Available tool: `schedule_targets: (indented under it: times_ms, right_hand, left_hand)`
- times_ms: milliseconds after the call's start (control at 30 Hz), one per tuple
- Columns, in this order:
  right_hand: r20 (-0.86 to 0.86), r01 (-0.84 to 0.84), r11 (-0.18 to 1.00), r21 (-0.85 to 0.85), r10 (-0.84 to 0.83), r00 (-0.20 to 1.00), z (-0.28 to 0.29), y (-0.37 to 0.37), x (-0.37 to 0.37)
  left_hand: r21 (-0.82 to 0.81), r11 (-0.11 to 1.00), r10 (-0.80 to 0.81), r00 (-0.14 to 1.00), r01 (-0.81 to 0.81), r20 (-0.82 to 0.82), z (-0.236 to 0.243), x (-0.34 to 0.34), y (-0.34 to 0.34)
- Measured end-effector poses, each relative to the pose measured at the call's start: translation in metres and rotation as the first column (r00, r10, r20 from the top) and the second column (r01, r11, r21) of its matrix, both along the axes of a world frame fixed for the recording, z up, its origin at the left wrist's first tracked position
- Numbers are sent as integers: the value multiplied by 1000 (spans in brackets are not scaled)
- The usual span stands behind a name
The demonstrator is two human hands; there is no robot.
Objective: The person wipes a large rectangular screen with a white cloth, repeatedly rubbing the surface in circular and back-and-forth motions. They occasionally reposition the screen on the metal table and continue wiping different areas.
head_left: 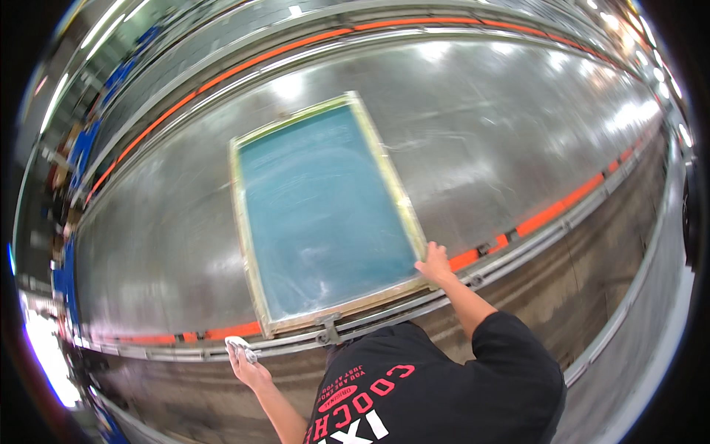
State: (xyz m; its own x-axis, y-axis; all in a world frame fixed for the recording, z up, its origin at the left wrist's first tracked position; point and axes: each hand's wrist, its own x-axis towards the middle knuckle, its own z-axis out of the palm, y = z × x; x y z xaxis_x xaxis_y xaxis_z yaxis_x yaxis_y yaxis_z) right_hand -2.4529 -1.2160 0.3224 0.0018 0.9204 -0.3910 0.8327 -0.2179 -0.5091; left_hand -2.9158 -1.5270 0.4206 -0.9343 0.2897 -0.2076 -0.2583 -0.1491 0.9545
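A screen-printing frame (403,203) with teal mesh (325,200) lies on a long grey metal table, its pale wooden edges partly covered with yellowish tape. Its near edge rests by the rail in front of my body. At the frame's near right corner is my right hand (436,264), its fingers closed over the edge there. My left hand (250,368) is off the frame, just outside the rail and left of the near left corner. It holds a crumpled white cloth (241,346), bunched between thumb and fingers.
The shiny tabletop (473,126) stretches left and right of the frame. Along its near side run an orange strip (560,206) and a metal rail (540,235) with stop brackets (328,329). Behind stands another long table edged with an orange strip (414,23). Blue items (83,152) line the left.
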Motion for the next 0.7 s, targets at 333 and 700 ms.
schedule_targets:
  times_ms: [333, 700]
  right_hand:
    - [141, -160, 973, 164, 138, 980, 52, 21, 29]
    - [-470, 127, 962, -241, -230, 852, 159, 88, -20]
  left_hand:
    - [62, 985, 165, 985, -162, -42, 23, -85, -130]
    - [144, 989, 10, 987, -33, 159, 19, -173, -92]
